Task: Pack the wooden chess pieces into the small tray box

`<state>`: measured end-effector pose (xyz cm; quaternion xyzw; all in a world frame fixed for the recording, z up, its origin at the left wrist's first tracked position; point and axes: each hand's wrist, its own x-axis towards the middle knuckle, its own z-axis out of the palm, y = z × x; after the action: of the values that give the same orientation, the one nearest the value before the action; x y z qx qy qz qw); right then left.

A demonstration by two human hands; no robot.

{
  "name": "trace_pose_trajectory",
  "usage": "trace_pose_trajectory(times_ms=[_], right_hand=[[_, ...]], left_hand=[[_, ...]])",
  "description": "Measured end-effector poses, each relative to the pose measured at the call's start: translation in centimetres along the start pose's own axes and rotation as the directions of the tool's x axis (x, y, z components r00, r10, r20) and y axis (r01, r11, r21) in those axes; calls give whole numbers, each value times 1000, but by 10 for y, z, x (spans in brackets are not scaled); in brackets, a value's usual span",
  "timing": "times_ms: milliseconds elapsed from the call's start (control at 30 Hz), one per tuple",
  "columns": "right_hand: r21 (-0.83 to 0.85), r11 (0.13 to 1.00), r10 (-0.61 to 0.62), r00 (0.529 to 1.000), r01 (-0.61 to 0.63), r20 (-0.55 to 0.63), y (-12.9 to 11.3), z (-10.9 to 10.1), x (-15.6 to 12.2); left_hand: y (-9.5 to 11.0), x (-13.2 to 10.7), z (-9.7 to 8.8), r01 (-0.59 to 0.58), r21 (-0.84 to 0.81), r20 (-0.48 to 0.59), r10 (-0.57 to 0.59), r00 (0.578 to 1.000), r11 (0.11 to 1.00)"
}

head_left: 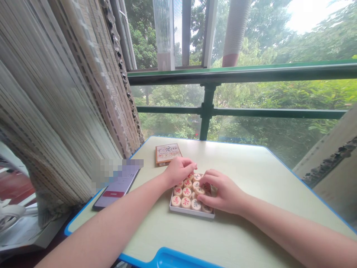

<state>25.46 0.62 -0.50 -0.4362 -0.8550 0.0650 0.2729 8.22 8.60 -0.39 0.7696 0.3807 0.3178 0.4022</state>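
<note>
A shallow white box (192, 213) stands in the middle of the table, filled with round wooden Chinese chess pieces (186, 203). Red characters mark the left columns; dark ones show toward the right. My left hand (179, 170) rests over the box's far left corner, its fingers curled together and whatever they grip hidden. From the right side my right hand (220, 188) reaches over the box, thumb and fingers closed around a Chinese chess piece (199, 190) with a dark character. That piece sits slightly higher than its neighbours. Several right-hand pieces are partly covered by my fingers.
The printed Chinese chess box lid (169, 153) lies behind my left hand. A phone (118, 190) is at the table's left edge. The pale table (237, 160) has a blue rim and a blue recess (173, 258) in front. Curtains (64, 74) hang left; a green railing (206, 108) stands beyond.
</note>
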Motion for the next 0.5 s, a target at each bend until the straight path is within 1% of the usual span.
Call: trace_pose_trajectory(times_ms=[200, 500], right_hand=[[16, 998, -56, 998, 56, 12, 1, 0, 0], [20, 997, -80, 997, 80, 11, 0, -1, 0]], left_hand=[[1, -1, -1, -48, 81, 12, 47, 999, 996], [1, -1, -2, -164, 237, 38, 160, 986, 958]])
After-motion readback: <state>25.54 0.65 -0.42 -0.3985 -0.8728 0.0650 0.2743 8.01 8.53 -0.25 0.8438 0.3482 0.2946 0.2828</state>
